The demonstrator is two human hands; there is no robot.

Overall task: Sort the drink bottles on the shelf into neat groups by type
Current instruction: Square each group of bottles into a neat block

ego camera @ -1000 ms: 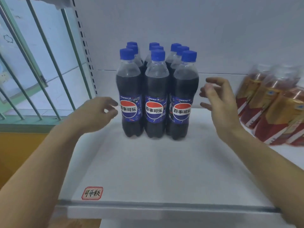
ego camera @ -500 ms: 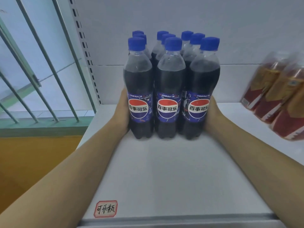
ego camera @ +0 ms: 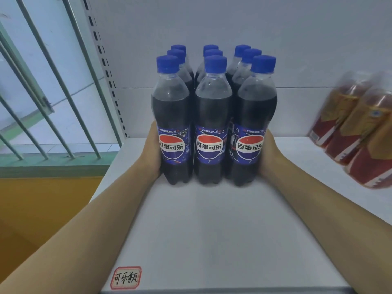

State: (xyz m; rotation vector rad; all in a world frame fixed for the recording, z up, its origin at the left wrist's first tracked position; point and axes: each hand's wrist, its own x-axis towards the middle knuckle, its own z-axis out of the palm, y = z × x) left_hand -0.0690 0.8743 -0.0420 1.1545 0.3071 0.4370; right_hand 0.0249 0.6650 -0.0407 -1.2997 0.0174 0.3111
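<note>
A flat white metal shelf (ego camera: 212,230) with a white back panel carries everything here, and to its left a slotted white upright post (ego camera: 104,66) stands in front of a window guarded by pale green slanted bars (ego camera: 53,81) above an orange wall. On the shelf's middle stands a tight three-by-three block of clear plastic cola bottles (ego camera: 213,115) with blue screw caps and blue labels with a red, white and blue roundel; each is upright and filled with dark cola to its shoulder. At the far right, well apart from the block, blurred red-and-gold labelled bottles of amber drink (ego camera: 356,132) stand close together. The left hand (ego camera: 153,149) presses against the block's left side and the right hand (ego camera: 268,151) against its right side; their fingers reach behind the bottles, so whether they curl cannot be told. A small red-bordered handwritten sticker (ego camera: 125,277) lies at the shelf's front edge.
</note>
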